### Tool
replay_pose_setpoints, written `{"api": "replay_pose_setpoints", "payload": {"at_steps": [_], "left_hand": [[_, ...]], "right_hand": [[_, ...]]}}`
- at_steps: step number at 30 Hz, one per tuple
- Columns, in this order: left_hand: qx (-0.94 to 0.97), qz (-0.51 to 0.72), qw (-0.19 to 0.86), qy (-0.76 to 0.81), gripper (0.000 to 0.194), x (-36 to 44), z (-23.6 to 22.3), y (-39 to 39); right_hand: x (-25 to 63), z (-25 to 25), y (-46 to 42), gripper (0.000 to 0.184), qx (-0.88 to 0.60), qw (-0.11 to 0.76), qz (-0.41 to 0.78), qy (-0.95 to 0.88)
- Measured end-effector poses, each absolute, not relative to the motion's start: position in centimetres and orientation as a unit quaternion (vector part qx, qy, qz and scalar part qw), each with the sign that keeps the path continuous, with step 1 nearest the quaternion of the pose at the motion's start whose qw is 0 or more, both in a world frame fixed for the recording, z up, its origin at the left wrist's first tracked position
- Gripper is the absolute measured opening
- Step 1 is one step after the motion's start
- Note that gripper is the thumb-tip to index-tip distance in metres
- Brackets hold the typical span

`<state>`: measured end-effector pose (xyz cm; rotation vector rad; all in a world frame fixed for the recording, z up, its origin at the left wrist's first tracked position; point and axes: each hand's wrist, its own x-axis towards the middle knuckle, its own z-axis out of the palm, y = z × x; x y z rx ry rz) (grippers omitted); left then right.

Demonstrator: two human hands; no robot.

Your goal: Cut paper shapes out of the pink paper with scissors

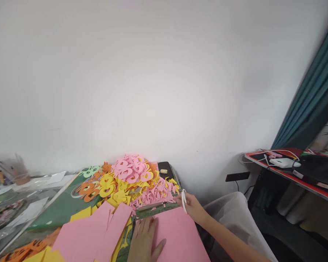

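Note:
My left hand lies palm down on the left edge of a pink paper sheet, fingers out flat. At the far corner of that sheet, my right hand is closed around scissors with a white loop handle; their blades cannot be made out. Just beyond both hands is a heap of pink paper scraps. Left of my left hand, other pink sheets lie over yellow paper.
Pink cut-outs with heart-shaped holes, yellow cut-outs and orange ones are piled near the wall. A black phone lies beside them. To the right are a chair under pale cloth and a red-edged desk.

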<state>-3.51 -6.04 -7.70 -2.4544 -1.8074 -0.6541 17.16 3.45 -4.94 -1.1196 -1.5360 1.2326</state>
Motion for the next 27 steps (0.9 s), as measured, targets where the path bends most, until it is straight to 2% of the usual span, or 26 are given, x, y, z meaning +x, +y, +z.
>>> {"api": "replay_pose_setpoints", "payload": {"at_steps": [2, 10, 18, 21, 23, 25, 27], "left_hand": [[-0.773, -0.222, 0.025, -0.594, 0.047, -3.6, -7.7, -6.1], [-0.765, -0.218, -0.032, -0.605, 0.048, -3.6, -6.3, -6.4], [-0.751, -0.222, -0.105, -0.613, 0.036, -3.2, -4.6, -6.7], [-0.747, -0.251, -0.12, -0.604, 0.032, -2.9, -4.1, -6.9], [-0.741, -0.283, -0.127, -0.596, 0.022, -2.8, -4.1, -6.9], [-0.732, -0.315, -0.134, -0.589, 0.013, -2.7, -4.2, -6.9], [-0.72, -0.348, -0.141, -0.584, 0.012, -2.6, -4.2, -6.7]], "right_hand": [[17.9, -4.9, 3.1, 0.009, -0.447, 0.383, 0.464, -0.662], [19.3, -5.0, 2.0, 0.006, -0.472, 0.244, 0.313, -0.787], [18.1, -4.7, 1.8, 0.014, -0.46, 0.187, 0.095, -0.863], [17.4, -4.7, 1.6, 0.012, -0.448, 0.205, 0.141, -0.859], [17.1, -4.9, 1.6, 0.015, -0.456, 0.262, 0.204, -0.826], [17.1, -5.0, 1.5, 0.032, -0.47, 0.331, 0.292, -0.764], [17.1, -4.8, 1.3, 0.045, -0.463, 0.357, 0.39, -0.711]]}}
